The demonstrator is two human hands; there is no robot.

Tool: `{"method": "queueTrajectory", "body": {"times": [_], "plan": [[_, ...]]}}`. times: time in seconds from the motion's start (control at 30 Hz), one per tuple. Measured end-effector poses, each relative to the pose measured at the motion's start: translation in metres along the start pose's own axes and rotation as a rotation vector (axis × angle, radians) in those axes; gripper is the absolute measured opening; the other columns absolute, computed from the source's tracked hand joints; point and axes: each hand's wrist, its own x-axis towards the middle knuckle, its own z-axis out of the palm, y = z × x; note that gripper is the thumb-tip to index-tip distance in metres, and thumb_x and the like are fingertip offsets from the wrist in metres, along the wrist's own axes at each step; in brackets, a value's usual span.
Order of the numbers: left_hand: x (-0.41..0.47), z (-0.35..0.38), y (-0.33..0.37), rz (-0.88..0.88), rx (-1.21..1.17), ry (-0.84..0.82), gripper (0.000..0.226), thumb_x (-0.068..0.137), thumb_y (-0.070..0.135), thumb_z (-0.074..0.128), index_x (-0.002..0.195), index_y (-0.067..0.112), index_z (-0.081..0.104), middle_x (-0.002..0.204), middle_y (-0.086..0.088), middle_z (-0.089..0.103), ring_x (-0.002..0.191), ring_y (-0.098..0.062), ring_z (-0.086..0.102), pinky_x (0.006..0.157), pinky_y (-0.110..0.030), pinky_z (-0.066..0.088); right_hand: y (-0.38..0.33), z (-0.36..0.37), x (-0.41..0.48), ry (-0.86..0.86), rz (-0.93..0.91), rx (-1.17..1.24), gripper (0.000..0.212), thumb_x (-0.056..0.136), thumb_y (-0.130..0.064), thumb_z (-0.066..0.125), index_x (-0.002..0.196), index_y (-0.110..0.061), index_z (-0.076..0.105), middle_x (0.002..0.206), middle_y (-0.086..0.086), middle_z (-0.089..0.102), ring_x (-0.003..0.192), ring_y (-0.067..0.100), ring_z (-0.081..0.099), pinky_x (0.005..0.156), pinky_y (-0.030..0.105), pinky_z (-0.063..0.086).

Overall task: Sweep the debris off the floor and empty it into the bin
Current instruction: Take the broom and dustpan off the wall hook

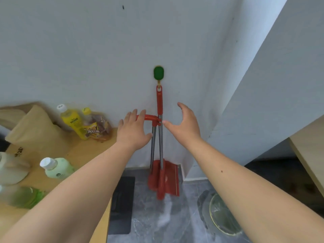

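Note:
A red broom [159, 102] hangs by its handle from a green wall hook [158, 72]. A red dustpan [166, 178] is clipped to it by a curved red handle [150, 117], and its pan rests near the grey floor. My left hand [134, 130] is spread open just left of the metal poles, with its fingertips over the curved handle. My right hand [184, 123] is open just right of the poles, its thumb tip close to the clip. Neither hand grips anything. A bin [222, 214] lined with a clear bag stands on the floor at lower right.
A wooden table [84, 155] at left carries bottles [71, 120], a snack bag [100, 128], a brown paper bag [33, 130] and a pale green bottle [57, 168]. A black mat [122, 204] lies on the floor. A white wall corner juts out at right.

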Motion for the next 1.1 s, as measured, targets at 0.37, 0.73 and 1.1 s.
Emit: {"method": "queueTrajectory", "body": {"times": [0.37, 0.73, 1.1], "plan": [[0.064, 0.045, -0.007, -0.028, -0.125, -0.007, 0.081, 0.094, 0.056, 0.057, 0.16, 0.022, 0.026, 0.163, -0.007, 0.033, 0.152, -0.028, 0.026, 0.124, -0.048, 0.026, 0.008, 0.055, 0.072, 0.0, 0.077, 0.018, 0.077, 0.085, -0.054, 0.069, 0.15, -0.024, 0.041, 0.151, 0.002, 0.047, 0.138, 0.021, 0.045, 0.113, 0.044, 0.04], [0.088, 0.057, 0.0, -0.061, -0.088, -0.031, 0.036, 0.091, 0.008, 0.047, 0.126, 0.018, 0.053, 0.124, -0.007, 0.055, 0.116, -0.03, 0.047, 0.089, -0.038, 0.04, 0.004, 0.079, 0.111, -0.156, 0.083, -0.198, 0.037, 0.096, -0.053, 0.046, 0.113, -0.024, 0.06, 0.112, 0.003, 0.066, 0.103, 0.028, 0.064, 0.09, 0.047, 0.053], [0.087, 0.047, 0.001, -0.05, -0.102, 0.013, 0.028, 0.093, 0.01, 0.05, 0.12, 0.018, 0.053, 0.119, -0.006, 0.055, 0.113, -0.029, 0.048, 0.084, -0.037, 0.036, -0.006, 0.073, 0.11, -0.172, 0.076, 0.005, 0.029, 0.105, -0.036, 0.046, 0.112, -0.011, 0.059, 0.104, 0.009, 0.065, 0.09, 0.024, 0.062, 0.076, 0.034, 0.05]]}}
